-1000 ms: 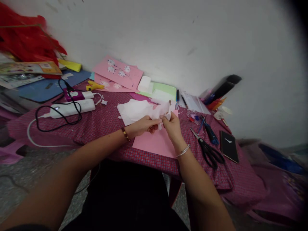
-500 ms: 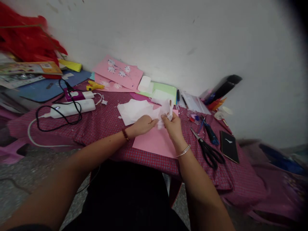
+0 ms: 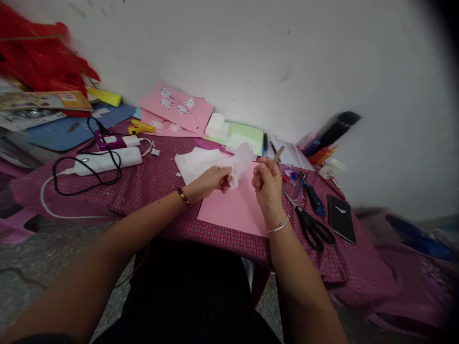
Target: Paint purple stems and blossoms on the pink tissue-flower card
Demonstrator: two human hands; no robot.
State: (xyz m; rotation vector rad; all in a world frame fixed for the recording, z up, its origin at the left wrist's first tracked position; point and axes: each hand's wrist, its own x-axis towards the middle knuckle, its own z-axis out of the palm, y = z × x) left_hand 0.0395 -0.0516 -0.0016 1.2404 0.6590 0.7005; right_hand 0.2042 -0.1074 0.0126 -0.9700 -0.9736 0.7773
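Note:
My left hand (image 3: 212,179) is closed in a pinch on a crumpled piece of white tissue paper (image 3: 241,160), held just above a pink paper sheet (image 3: 236,205) on the red checked tablecloth (image 3: 150,184). My right hand (image 3: 267,184) is closed around a thin wooden stick (image 3: 278,154) that points up and to the right. A small gap separates the two hands. More flat white tissue sheets (image 3: 197,165) lie on the table just beyond my left hand.
Black scissors (image 3: 310,224), a blue cutter (image 3: 315,199) and a black phone (image 3: 341,217) lie to the right. A white power strip (image 3: 105,161) with a black cable, a yellow glue gun (image 3: 140,127) and pink and green cards (image 3: 177,107) sit at the back by the wall.
My hands were together working the tissue; now my right hand has pulled away to the right with the stick, and the tissue stays in my left hand.

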